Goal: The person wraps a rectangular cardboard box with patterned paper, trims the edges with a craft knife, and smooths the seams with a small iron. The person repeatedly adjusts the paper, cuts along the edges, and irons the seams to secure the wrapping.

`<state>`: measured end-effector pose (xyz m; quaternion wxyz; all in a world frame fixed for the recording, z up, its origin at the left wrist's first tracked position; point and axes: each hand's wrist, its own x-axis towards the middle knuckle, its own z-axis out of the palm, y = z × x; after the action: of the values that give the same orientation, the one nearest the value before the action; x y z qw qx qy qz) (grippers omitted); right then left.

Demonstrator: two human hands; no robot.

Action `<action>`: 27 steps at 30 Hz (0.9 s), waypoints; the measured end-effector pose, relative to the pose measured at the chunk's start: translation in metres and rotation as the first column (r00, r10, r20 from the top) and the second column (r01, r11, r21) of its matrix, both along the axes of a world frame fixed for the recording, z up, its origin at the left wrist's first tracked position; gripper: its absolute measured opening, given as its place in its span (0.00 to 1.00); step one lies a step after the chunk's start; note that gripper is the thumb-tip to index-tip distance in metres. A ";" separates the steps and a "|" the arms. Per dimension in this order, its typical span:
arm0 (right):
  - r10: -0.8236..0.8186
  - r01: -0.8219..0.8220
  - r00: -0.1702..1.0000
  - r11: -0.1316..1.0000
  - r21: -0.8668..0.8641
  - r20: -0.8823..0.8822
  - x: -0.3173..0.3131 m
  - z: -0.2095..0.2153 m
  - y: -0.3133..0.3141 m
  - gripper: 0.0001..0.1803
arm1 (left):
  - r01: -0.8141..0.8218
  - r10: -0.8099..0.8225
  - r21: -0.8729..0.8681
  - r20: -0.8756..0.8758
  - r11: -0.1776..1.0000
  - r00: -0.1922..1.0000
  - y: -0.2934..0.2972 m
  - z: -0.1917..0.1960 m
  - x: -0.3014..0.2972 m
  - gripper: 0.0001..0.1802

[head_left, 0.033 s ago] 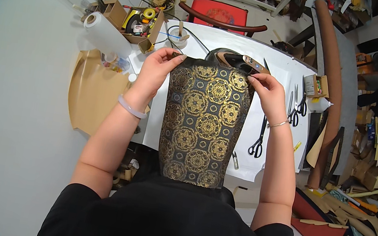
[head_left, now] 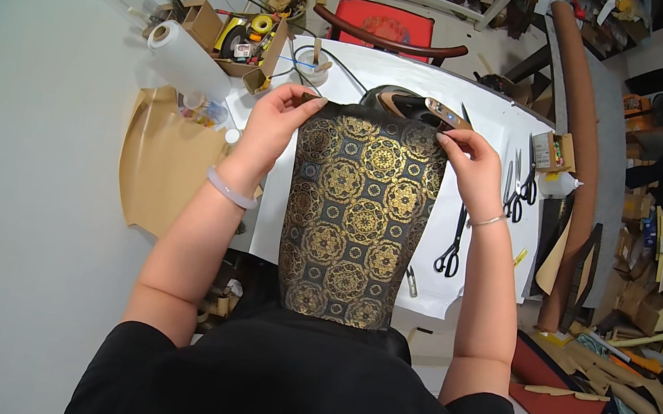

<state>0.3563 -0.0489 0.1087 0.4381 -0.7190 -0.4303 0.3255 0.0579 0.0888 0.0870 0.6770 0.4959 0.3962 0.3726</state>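
Note:
A piece of black brocade fabric (head_left: 360, 221) with gold medallions is stretched between my hands, its lower end falling toward my lap. My left hand (head_left: 281, 115) pinches its far left corner between thumb and fingers. At the far right corner, my right hand (head_left: 473, 156) has the same kind of pinch. Just beyond the fabric's far edge lies a black and gold iron (head_left: 431, 110), partly covered by the cloth. Black-handled fabric shears (head_left: 450, 258) rest on the white table to the right of the cloth, close to my right forearm.
More scissors (head_left: 517, 199) and a small cardboard box (head_left: 556, 150) sit along the white table's (head_left: 497, 134) right side. A plastic cup (head_left: 313, 68) stands at the back left, near a box of tools (head_left: 249, 44) and a white roll (head_left: 185, 60). A red chair (head_left: 383, 27) is beyond.

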 end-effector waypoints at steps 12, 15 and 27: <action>-0.115 0.010 0.960 0.926 0.377 0.256 -0.039 0.026 -0.040 0.04 | -0.066 0.023 0.300 0.145 0.952 0.989 -0.033 0.009 -0.016 0.05; -0.119 0.015 0.962 0.922 0.388 0.246 -0.037 0.022 -0.036 0.04 | -0.062 0.038 0.219 0.113 0.974 0.993 -0.029 0.011 -0.018 0.06; -0.099 0.020 0.973 0.935 0.354 0.207 -0.039 0.022 -0.035 0.03 | -0.105 0.073 0.213 0.153 0.972 0.986 -0.032 0.010 -0.019 0.07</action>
<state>0.3172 -0.0839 0.1306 0.5177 -0.6743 -0.5054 0.1480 0.0392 0.0572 0.0968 0.6275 0.5212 0.3243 0.4790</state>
